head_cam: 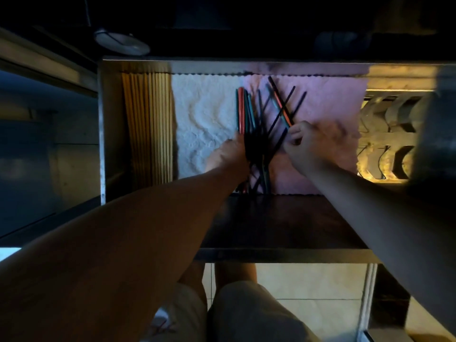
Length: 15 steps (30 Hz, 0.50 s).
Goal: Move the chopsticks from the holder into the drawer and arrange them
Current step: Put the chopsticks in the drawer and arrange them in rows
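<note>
An open metal drawer lies below me, lined with a white cloth and a pink cloth. Several dark chopsticks with red and teal ends lie on the cloths; those on the left are side by side, those on the right are crossed and fanned. My left hand rests against the left edge of the pile, its fingers closed around the dark shafts. My right hand pinches the lower end of a red-tipped chopstick at the right of the pile. No holder is in view.
Pale wooden chopsticks lie in a neat row at the drawer's left side. Metal spoons fill the right part. A round lid-like object sits on the dark counter behind. A grey blurred shape stands at the right edge.
</note>
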### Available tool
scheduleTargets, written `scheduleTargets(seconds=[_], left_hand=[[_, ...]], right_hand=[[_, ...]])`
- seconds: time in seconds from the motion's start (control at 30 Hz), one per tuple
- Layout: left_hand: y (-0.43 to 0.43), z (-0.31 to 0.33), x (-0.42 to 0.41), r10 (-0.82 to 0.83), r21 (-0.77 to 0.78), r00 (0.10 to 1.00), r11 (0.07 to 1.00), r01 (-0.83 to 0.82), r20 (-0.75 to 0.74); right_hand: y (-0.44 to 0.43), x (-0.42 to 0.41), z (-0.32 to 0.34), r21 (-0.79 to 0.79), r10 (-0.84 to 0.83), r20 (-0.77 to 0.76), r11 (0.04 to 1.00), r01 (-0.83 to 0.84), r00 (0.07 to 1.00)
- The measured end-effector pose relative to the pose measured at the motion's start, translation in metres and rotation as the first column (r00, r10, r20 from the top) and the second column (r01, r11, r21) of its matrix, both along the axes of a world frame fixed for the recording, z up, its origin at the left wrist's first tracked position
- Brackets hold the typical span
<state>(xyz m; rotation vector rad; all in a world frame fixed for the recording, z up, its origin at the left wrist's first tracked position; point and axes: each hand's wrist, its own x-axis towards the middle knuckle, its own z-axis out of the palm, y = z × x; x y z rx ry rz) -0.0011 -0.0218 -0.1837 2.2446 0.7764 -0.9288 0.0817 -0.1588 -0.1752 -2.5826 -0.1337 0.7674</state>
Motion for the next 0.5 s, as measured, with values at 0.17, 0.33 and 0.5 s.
scheduleTargets(seconds=[0.17,0.33,0.5], left_hand=[[0.008,0.002,-0.015,0.048,0.015,0.994,0.999,-0.050,0.100],[0.004,0.007,-0.015,-0.098,0.086,0.978,0.993,0.084,0.183],[-0.022,0.000,0.014,-0.189,0.102,0.969,0.979,0.174,0.158]], right_hand=[[-0.001,0.003,-0.004,-0.052,-0.031,0.006,0.998,0.031,1.000],[-0.015,0.005,-0.028,-0.191,-0.008,0.065,0.981,0.021,0.998],[-0.022,0.013,0.001,-0.254,0.058,0.055,0.966,-0.042,0.997]])
